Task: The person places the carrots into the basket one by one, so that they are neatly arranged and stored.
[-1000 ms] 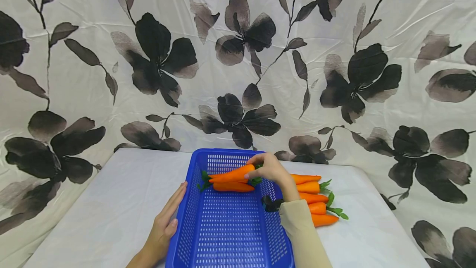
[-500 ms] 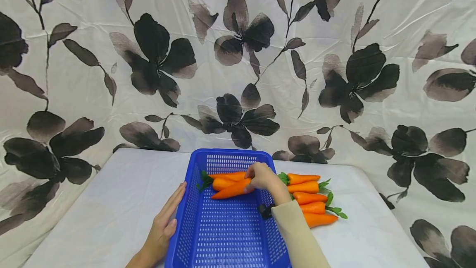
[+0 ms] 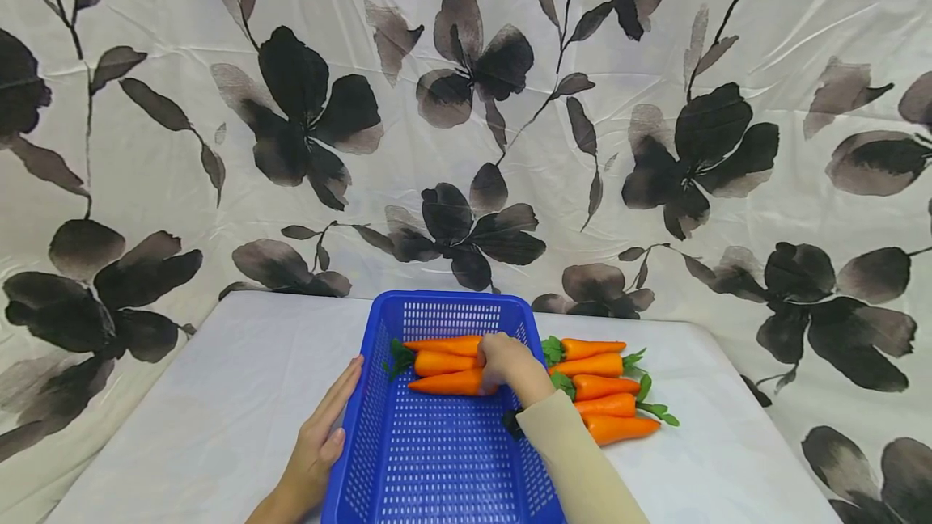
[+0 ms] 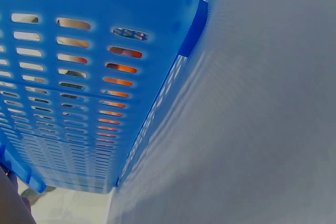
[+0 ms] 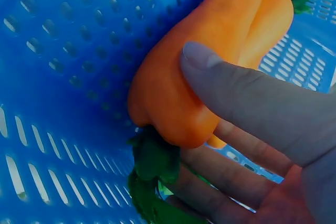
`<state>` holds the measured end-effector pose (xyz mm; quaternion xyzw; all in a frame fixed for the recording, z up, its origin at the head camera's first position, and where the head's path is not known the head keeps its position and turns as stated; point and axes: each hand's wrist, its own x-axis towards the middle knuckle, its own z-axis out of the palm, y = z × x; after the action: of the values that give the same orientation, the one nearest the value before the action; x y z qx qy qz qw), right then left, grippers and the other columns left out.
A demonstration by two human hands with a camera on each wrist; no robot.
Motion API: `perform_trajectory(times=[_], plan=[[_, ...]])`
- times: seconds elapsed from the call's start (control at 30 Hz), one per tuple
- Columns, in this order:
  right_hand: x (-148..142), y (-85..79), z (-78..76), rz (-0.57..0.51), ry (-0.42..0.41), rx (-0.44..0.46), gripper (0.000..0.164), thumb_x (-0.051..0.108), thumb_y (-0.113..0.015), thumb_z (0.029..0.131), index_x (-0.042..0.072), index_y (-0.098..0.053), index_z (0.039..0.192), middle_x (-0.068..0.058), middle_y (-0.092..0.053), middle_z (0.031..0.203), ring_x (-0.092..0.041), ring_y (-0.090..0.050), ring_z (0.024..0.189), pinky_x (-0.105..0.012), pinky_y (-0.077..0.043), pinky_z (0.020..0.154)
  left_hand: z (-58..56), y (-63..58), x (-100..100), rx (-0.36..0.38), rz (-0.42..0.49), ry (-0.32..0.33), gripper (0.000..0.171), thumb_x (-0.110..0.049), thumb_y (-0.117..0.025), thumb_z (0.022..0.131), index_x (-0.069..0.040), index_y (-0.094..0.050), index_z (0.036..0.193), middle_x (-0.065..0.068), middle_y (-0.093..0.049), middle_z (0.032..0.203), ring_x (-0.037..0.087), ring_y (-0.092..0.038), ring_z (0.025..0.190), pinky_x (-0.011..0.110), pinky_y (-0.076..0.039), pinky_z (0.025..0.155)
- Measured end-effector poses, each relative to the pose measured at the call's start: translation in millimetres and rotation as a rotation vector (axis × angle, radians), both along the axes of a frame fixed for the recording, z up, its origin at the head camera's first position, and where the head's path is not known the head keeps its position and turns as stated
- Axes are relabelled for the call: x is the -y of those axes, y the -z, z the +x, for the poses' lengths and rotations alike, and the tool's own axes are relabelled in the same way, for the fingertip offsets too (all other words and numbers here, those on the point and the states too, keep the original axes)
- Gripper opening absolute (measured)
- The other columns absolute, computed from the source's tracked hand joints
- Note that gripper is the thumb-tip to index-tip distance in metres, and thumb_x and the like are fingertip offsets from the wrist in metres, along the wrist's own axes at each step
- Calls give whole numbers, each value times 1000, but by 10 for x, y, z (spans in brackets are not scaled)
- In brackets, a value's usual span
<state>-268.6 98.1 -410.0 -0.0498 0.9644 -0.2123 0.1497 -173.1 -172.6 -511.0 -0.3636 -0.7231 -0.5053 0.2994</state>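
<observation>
A blue perforated plastic basket stands on the white-covered table. My left hand lies along its left outer wall, fingers straight and touching it; only a bit of this hand shows at the lower left of the left wrist view. Inside the far end, my right hand grips the blunt leafy end of an orange carrot. In the right wrist view the thumb presses on the carrot, with the other fingers behind it. Further orange carrots with green tops lie alongside, partly hidden by this hand.
On the table right of the basket, several carrots with green leaves lie in a row, some covered by the right sleeve. A floral cloth hangs behind the table. A small black object shows beside the right forearm.
My right hand has lowered the carrot and drawn it nearer, turning it level beside the other carrots in the basket. The left hand has stayed at the basket's wall.
</observation>
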Motion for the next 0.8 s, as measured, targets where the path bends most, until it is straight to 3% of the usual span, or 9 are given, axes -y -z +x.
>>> perform_trajectory(times=[0.33, 0.43, 0.57, 0.63, 0.8], plan=[[36, -8, 34, 26, -1, 0, 48, -1, -85, 70, 6, -66, 113, -7, -59, 100, -27, -55, 86, -41, -54, 84, 25, -1, -1, 36, -11, -6, 54, -10, -31, 99, 12, -32, 148, 31, -29, 155, 32, -25, 148, 23, -19, 118], [30, -47, 10, 36, -25, -23, 48, 5, -87, 70, 5, -66, 114, -7, -62, 102, -26, -58, 88, -42, -54, 86, 20, 1, 7, 25, -11, -9, 53, -11, -30, 100, 13, -32, 148, 31, -29, 154, 33, -25, 148, 23, -19, 118], [-53, -190, -29, 42, -107, -120, 41, 14, -90, 70, 5, -68, 103, -6, -64, 94, -24, -59, 84, -40, -54, 82, 18, -2, 14, 18, -3, -6, 53, -10, -30, 100, 14, -33, 147, 32, -30, 154, 33, -25, 148, 23, -20, 117], [-117, -280, -36, 18, -142, -166, 35, 14, -89, 70, 4, -68, 96, -5, -61, 84, -22, -58, 76, -38, -54, 73, 23, -7, 8, 23, 0, -1, 53, -10, -31, 100, 14, -32, 147, 32, -29, 154, 33, -25, 148, 23, -20, 117], [-255, -513, 6, -101, -176, -213, 32, 15, -86, 75, 1, -69, 99, -3, -61, 76, -18, -57, 69, -32, -53, 66, 29, -15, -7, 38, -2, -1, 53, -9, -30, 99, 13, -32, 148, 31, -29, 155, 31, -24, 148, 21, -20, 116]])
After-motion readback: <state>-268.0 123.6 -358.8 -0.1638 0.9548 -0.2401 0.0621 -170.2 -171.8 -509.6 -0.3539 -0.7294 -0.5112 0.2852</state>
